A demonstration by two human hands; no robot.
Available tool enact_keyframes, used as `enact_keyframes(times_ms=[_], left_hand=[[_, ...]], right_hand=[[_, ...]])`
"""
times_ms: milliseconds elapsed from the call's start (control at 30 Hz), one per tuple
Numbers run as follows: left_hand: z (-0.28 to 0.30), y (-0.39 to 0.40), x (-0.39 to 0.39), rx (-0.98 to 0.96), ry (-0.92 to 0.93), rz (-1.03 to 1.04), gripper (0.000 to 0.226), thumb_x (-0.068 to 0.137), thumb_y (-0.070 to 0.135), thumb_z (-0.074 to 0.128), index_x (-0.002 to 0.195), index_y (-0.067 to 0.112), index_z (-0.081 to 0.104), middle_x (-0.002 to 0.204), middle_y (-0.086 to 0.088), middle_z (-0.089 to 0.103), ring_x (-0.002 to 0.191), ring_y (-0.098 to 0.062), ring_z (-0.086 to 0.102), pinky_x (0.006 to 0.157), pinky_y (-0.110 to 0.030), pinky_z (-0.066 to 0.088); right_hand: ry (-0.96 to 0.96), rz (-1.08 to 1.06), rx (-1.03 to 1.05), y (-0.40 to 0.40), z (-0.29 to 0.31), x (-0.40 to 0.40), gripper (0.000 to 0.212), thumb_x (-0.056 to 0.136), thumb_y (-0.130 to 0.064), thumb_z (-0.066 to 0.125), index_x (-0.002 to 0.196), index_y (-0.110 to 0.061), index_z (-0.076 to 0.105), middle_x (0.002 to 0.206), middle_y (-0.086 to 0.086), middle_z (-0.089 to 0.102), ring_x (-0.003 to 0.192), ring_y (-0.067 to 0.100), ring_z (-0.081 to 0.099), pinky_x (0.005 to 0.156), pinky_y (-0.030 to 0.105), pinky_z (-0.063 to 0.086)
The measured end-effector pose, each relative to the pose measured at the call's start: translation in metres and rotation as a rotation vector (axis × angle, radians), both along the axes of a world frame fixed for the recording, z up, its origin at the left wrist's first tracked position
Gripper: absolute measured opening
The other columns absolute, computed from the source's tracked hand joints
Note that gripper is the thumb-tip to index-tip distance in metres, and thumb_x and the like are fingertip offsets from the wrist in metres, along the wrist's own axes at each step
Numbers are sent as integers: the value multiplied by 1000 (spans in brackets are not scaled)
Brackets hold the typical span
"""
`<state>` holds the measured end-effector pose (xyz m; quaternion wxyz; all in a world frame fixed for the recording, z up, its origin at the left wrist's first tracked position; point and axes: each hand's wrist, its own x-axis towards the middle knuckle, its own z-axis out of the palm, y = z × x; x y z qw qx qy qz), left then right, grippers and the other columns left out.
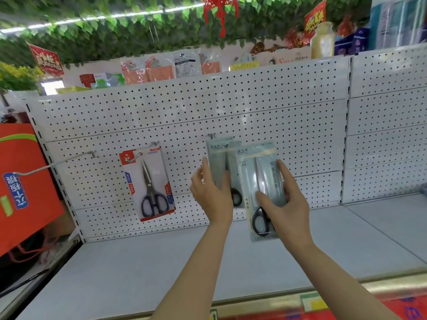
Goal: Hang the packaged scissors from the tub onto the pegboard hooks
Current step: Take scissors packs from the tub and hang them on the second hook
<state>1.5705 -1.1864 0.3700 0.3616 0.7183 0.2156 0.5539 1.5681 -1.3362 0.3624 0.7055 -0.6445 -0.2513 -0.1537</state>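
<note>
On the white pegboard a red-carded pack of scissors hangs from a hook at the centre left. A grey pack of scissors hangs at the middle hook, and my left hand grips its left edge. My right hand holds a second grey pack of scissors just in front and to the right of the first, overlapping it. A long bare hook sticks out at the left. The tub is out of view.
A white shelf runs below the pegboard, with a gold price rail along its front edge. An orange bag hangs at the left. Another pegboard panel stands to the right. Packaged goods line the top.
</note>
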Motion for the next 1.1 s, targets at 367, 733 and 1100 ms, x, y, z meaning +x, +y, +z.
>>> enact_keyframes(times_ms=[367, 733, 1100], left_hand=[[59, 27, -12, 253, 187, -215, 68, 84, 44, 69, 146, 33, 42, 132, 9, 38, 124, -14, 44, 95, -33, 49], [56, 53, 20, 317, 307, -157, 70, 85, 37, 70, 147, 27, 40, 140, 5, 33, 126, -18, 42, 93, -33, 49], [56, 71, 22, 470, 425, -99, 72, 89, 47, 63, 152, 31, 31, 153, 2, 31, 134, -24, 30, 107, -40, 40]], right_hand=[[17, 45, 11, 67, 16, 13, 77, 78, -18, 73, 143, -39, 38, 128, -22, 56, 115, -5, 54, 95, 29, 51], [3, -51, -102, 99, 2, 46, 77, 80, -27, 72, 145, -41, 33, 114, -5, 55, 97, -2, 55, 80, 23, 50], [-181, -204, -334, 85, 9, 61, 70, 81, -32, 69, 144, -21, 40, 131, -2, 49, 120, 12, 48, 95, 38, 47]])
